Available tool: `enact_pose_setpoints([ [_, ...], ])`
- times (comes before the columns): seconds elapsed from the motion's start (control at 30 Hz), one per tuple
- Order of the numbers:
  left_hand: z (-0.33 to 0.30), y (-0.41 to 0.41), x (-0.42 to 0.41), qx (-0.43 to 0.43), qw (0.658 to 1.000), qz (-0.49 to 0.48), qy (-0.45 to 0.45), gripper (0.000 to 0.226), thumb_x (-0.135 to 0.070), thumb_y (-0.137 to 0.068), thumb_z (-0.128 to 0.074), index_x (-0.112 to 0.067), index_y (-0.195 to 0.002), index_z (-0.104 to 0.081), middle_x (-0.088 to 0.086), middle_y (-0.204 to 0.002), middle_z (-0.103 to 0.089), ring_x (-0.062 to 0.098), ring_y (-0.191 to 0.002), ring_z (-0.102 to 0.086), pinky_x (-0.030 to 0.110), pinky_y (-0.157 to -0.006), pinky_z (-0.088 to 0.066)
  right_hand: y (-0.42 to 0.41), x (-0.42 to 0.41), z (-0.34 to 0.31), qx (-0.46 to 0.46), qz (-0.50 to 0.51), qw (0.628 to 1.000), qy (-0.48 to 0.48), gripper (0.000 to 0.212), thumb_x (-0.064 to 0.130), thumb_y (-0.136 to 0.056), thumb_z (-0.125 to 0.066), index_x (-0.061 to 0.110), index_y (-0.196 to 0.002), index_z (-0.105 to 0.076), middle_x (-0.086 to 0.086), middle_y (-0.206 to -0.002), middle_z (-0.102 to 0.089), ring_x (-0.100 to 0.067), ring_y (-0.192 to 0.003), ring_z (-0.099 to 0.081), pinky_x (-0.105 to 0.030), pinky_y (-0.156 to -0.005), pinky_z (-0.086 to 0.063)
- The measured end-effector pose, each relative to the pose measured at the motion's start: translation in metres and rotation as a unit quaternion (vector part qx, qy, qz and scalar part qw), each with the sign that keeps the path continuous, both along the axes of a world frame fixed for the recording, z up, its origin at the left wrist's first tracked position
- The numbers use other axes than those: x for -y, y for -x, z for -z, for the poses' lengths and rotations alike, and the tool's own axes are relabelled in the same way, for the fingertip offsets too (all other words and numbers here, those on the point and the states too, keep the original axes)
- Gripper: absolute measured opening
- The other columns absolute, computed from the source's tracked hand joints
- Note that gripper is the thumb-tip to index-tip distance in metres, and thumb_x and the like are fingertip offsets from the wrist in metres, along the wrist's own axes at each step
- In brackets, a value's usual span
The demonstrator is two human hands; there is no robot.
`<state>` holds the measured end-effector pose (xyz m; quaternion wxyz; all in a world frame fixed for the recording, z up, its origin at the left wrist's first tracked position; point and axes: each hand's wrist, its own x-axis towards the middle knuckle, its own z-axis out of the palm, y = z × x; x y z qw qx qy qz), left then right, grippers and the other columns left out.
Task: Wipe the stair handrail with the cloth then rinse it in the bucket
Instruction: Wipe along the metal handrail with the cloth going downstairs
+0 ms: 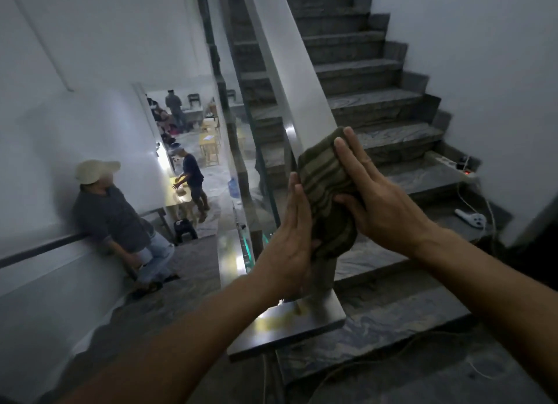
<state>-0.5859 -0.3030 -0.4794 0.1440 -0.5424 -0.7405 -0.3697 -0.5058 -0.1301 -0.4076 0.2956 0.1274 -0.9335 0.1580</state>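
Observation:
A dark green striped cloth [327,192] is wrapped over the lower end of the flat metal stair handrail [283,62], which rises up and away along the glass balustrade. My left hand [290,240] presses flat against the cloth's left side, fingers straight. My right hand [377,201] presses on the cloth's right side, fingers spread and thumb on the fabric. The rail under the cloth is hidden. No bucket is in view.
Marble stairs [371,107] climb at the right, with a power strip [456,169] and a white cable on a step. A person in a cap [111,210] leans on the left wall rail. Other people and tables show below.

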Motion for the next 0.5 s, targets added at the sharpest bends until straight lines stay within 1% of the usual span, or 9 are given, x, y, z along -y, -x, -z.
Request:
enact_pose_setpoints([
  [0.03,0.001,0.000,0.001,0.000,1.000,0.008,-0.004,0.106,-0.020,-0.093,-0.053,-0.028,-0.133,0.045,0.000,-0.152,0.039,0.023,-0.149,0.015,0.018,-0.114,-0.020,-0.002,0.007,0.005,0.001,0.013,1.000,0.013,0.071,0.031,-0.096,-0.042,0.017,-0.152,0.000,-0.005,-0.162,0.010,-0.041,-0.128,-0.045,-0.054,-0.090,-0.054],
  [0.1,0.003,-0.003,0.006,0.001,1.000,0.017,-0.004,0.105,-0.012,-0.093,-0.051,-0.033,-0.132,0.045,-0.010,-0.151,0.038,0.021,-0.148,0.018,0.016,-0.112,-0.020,-0.005,0.019,0.016,-0.005,0.036,0.999,0.034,0.068,0.022,-0.098,-0.040,0.010,-0.151,0.001,-0.011,-0.161,0.012,-0.046,-0.121,-0.047,-0.053,-0.084,-0.056],
  [0.17,0.004,-0.004,0.011,0.000,1.000,0.023,0.013,0.108,-0.005,-0.092,-0.052,-0.034,-0.132,0.045,-0.010,-0.150,0.039,0.018,-0.147,0.021,0.016,-0.112,-0.018,-0.006,0.030,0.027,-0.023,0.062,0.997,0.044,0.065,0.014,-0.098,-0.039,0.004,-0.149,0.001,-0.020,-0.159,0.013,-0.046,-0.123,-0.044,-0.053,-0.080,-0.057],
  [0.23,0.006,-0.003,0.016,-0.010,0.999,0.027,0.036,0.110,-0.003,-0.091,-0.053,-0.032,-0.133,0.045,-0.011,-0.148,0.045,0.016,-0.147,0.022,0.021,-0.116,-0.014,-0.007,0.041,0.037,-0.027,0.087,0.994,0.057,0.066,0.010,-0.097,-0.040,0.002,-0.148,0.001,-0.027,-0.157,0.013,-0.043,-0.125,-0.042,-0.053,-0.074,-0.058],
  [0.33,0.013,-0.004,0.028,-0.017,0.995,0.025,0.097,0.110,-0.001,-0.089,-0.054,-0.025,-0.135,0.043,-0.010,-0.145,0.048,0.019,-0.147,0.021,0.036,-0.121,-0.017,-0.013,0.059,0.055,-0.008,0.115,0.990,0.081,0.066,0.029,-0.098,-0.032,0.000,-0.147,0.001,-0.030,-0.155,0.014,-0.032,-0.135,-0.028,-0.050,-0.089,-0.053],
  [0.4,0.021,-0.005,0.038,-0.019,0.987,0.022,0.156,0.108,0.001,-0.087,-0.054,-0.018,-0.137,0.040,-0.002,-0.149,0.043,0.021,-0.147,0.022,0.042,-0.121,-0.018,-0.019,0.067,0.073,0.014,0.126,0.987,0.096,0.068,0.032,-0.095,-0.028,0.003,-0.148,0.003,-0.025,-0.156,0.017,-0.036,-0.132,-0.036,-0.041,-0.081,-0.056],
  [0.43,0.025,-0.006,0.043,-0.018,0.981,0.018,0.190,0.106,0.002,-0.086,-0.054,-0.016,-0.138,0.037,0.001,-0.150,0.040,0.020,-0.146,0.025,0.042,-0.122,-0.014,-0.023,0.071,0.083,0.027,0.130,0.986,0.100,0.070,0.031,-0.092,-0.026,0.006,-0.149,0.006,-0.022,-0.156,0.019,-0.040,-0.125,-0.046,-0.034,-0.074,-0.055],
  [0.47,0.029,-0.007,0.049,-0.014,0.974,0.013,0.224,0.103,0.002,-0.086,-0.053,-0.015,-0.139,0.034,0.001,-0.150,0.039,0.018,-0.144,0.027,0.041,-0.123,-0.009,-0.027,0.073,0.093,0.040,0.135,0.985,0.104,0.071,0.030,-0.090,-0.025,0.011,-0.149,0.010,-0.019,-0.157,0.021,-0.043,-0.111,-0.056,-0.029,-0.067,-0.052],
  [0.5,0.033,-0.008,0.054,-0.012,0.967,0.009,0.255,0.102,0.002,-0.086,-0.053,-0.016,-0.139,0.032,0.001,-0.149,0.039,0.017,-0.142,0.029,0.040,-0.123,-0.004,-0.030,0.075,0.103,0.053,0.139,0.983,0.109,0.072,0.030,-0.090,-0.025,0.017,-0.149,0.014,-0.016,-0.157,0.024,-0.042,-0.096,-0.061,-0.029,-0.064,-0.052],
])
